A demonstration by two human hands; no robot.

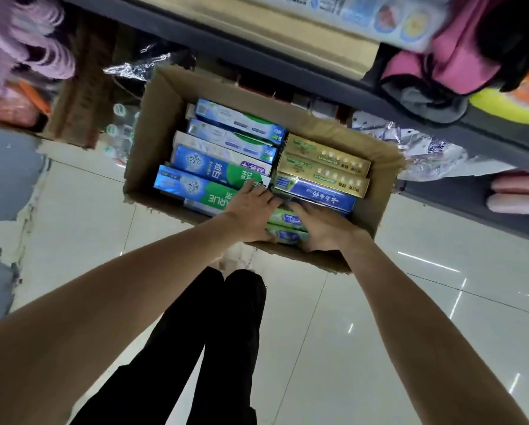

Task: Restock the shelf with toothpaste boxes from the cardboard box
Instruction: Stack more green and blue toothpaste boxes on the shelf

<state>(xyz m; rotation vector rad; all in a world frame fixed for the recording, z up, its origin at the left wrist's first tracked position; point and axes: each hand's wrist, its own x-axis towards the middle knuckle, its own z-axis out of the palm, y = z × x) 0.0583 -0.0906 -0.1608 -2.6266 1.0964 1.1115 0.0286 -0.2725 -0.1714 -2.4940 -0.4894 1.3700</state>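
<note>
An open cardboard box (152,130) stands on the tiled floor, packed with several toothpaste boxes. Blue-and-green boxes (214,167) fill its left side, gold ones (324,161) lie at the right, with a blue one (318,196) in front of them. Light green boxes (286,227) lie at the near edge. My left hand (251,214) and my right hand (321,225) both reach into the box on either side of the light green boxes. The fingers curl around them. Their tips are hidden among the boxes.
A dark shelf edge (287,65) runs across the top, with packaged goods above it. Pink and yellow items (459,59) hang at the right. Purple fluffy goods (20,41) sit at top left. My black-trousered legs (208,332) stand just before the box.
</note>
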